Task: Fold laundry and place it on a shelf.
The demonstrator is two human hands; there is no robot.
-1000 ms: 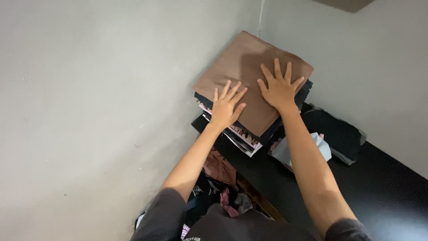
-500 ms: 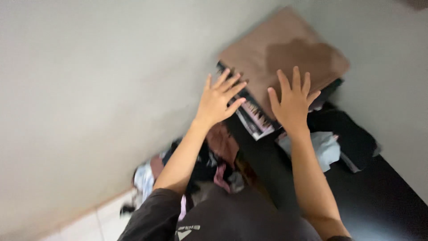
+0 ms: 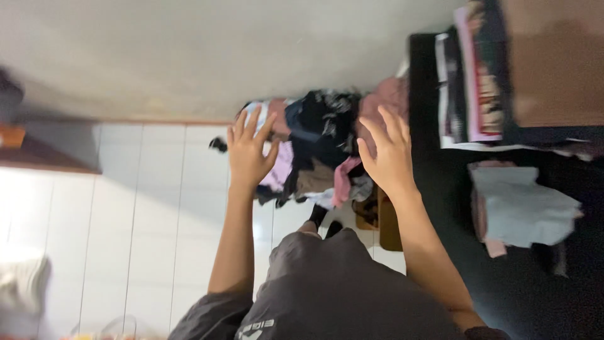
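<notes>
Two bare hands hover, fingers spread, over a heap of loose clothes (image 3: pixel 314 148) lying on the white tiled floor (image 3: pixel 151 208) against the wall.

The left hand (image 3: pixel 247 154) is open and empty above the heap's left edge, near a pale pink garment (image 3: pixel 280 169); the right hand (image 3: pixel 387 154) is likewise open and holds nothing, poised over the heap's right side beside a dusty-pink piece (image 3: pixel 387 97). Just right of the heap stands a black table (image 3: pixel 434 164) bearing a stack of folded clothes (image 3: pixel 478 82) topped by a brown cloth (image 3: pixel 553 63), with a crumpled light-grey garment (image 3: pixel 522 211) nearby. The view is blurred.
</notes>
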